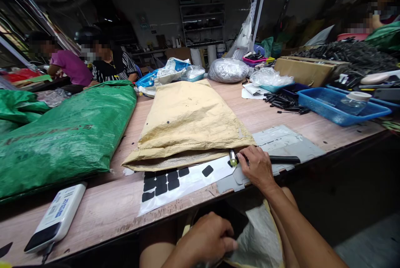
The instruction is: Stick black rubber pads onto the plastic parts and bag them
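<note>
My right hand (pixel 258 166) rests at the table's front edge, its fingers bent over a small hammer (pixel 284 159). The hammer lies flat, its black handle pointing right and its metal head with a yellowish face to the left of my fingers. Low in front of me, my left hand (pixel 211 234) is curled over the mouth of an open bag (pixel 262 234) with a pale grey lining, on my lap. Its fingertips are partly hidden, and what they hold I cannot make out. Beside the hammer lies a white sheet (pixel 193 184) with black rounded-square stickers, partly under a tan paper bag (pixel 190 113).
A green sack (pixel 68 134) and a white power bank (pixel 58 216) with a cable sit left. Grey board (pixel 281 143) lies under the hammer. Blue tray (pixel 340 105) with a jar, black parts (pixel 287 103) and a cardboard box (pixel 309 70) stand right. Two people sit back left.
</note>
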Tool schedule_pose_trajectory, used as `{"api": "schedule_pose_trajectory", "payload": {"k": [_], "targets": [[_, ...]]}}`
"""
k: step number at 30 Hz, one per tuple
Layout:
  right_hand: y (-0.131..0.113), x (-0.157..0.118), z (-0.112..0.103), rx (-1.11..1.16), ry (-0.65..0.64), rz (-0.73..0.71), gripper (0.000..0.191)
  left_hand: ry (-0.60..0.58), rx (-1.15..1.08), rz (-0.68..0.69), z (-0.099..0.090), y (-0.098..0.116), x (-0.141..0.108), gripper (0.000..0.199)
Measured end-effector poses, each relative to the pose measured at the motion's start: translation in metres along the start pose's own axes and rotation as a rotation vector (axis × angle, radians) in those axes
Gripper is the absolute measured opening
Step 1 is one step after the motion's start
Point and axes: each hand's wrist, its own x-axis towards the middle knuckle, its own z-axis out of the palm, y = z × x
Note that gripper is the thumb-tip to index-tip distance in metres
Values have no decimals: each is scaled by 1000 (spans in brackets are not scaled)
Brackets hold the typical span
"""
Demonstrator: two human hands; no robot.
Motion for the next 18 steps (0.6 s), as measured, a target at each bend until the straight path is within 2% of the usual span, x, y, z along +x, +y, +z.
{"api": "schedule_pose_trajectory", "payload": {"k": [2, 3, 4, 6, 7, 8, 10, 12, 14, 18], "targets": [[1, 0, 1, -8, 3, -5, 21, 43, -175, 139, -39, 10, -3, 26], [1, 0, 1, -11, 5, -7, 21, 119, -194, 147, -60, 10, -1, 29], [2, 0, 2, -12, 7, -7, 21, 248, -149, 125, -80, 7, 3, 32], [3, -1, 2, -11, 9, -10, 21, 529, 35, 13, -120, -8, 14, 30], [3, -1, 3, -9, 9, -12, 21, 614, 110, -70, -138, -19, 20, 27], [3, -1, 3, -6, 9, -14, 21, 664, 166, -149, -154, -29, 26, 26], [3, -1, 3, -5, 8, -16, 21, 750, 207, -223, -182, -49, 36, 38], [2, 0, 3, -12, 8, -13, 21, 802, 249, -251, -202, -61, 41, 49], [2, 0, 3, -19, 7, -13, 21, 830, 306, -260, -213, -66, 44, 48], [2, 0, 3, -26, 8, -20, 22, 806, 392, -259, -214, -62, 49, 31]]}}
